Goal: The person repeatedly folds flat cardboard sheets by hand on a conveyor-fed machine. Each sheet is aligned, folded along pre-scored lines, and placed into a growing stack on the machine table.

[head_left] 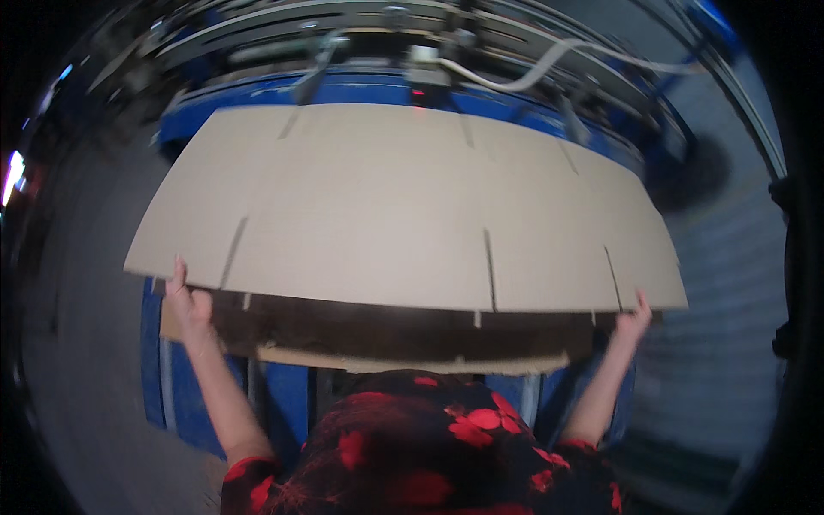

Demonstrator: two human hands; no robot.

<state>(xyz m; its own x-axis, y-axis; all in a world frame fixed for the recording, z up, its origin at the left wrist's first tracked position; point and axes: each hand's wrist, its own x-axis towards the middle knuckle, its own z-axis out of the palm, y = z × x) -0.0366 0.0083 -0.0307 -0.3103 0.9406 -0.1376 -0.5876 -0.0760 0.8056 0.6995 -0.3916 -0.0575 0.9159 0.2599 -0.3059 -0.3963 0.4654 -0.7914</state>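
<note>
A wide, flat sheet of slotted cardboard (369, 206) spans the middle of the view, with dark slots cut in from its near and far edges. My left hand (190, 307) grips its near edge toward the left end, one finger lying on top. At the right end of the same edge, my right hand (633, 321) holds the sheet with a fingertip showing above it. The other fingers of both hands are hidden beneath or blurred. Below the raised near edge, more cardboard (412, 362) lies in shadow. The sheet's far edge reaches the blue machine.
A blue machine (360, 86) with metal rails stands at the far side, carrying a small box with a red light (418, 92) and a white hose (515, 86). Blue supports (286, 399) stand close to my body. Grey floor (86, 343) lies to the left.
</note>
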